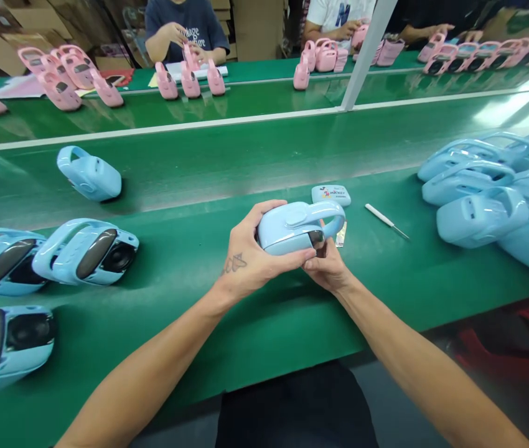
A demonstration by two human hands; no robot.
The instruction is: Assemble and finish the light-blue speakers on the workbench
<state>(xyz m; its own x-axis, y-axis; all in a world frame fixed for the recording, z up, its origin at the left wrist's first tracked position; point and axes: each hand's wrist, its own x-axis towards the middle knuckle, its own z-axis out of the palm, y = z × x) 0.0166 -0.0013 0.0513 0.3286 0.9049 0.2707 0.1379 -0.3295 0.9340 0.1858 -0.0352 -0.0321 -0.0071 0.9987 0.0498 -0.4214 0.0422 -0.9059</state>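
My left hand [246, 258] is wrapped around a light blue plastic speaker shell [295, 227] with a handle, holding it just above the green table [199, 249]. My right hand [325, 267] is closed under the shell's right end, fingers pressed against its dark opening. A small blue printed panel [331, 194] lies just behind the shell. A thin white-handled tool [386, 221] lies to the right of it. A small foil strip [341, 234] peeks out beside the shell.
Several blue shells [483, 214] are piled at the right. Blue speaker bodies with dark grilles [87, 252] lie at the left, another [89, 174] on the belt. Across the belt, other people handle pink shells [190, 81]. A white post [362, 62] stands at centre-right.
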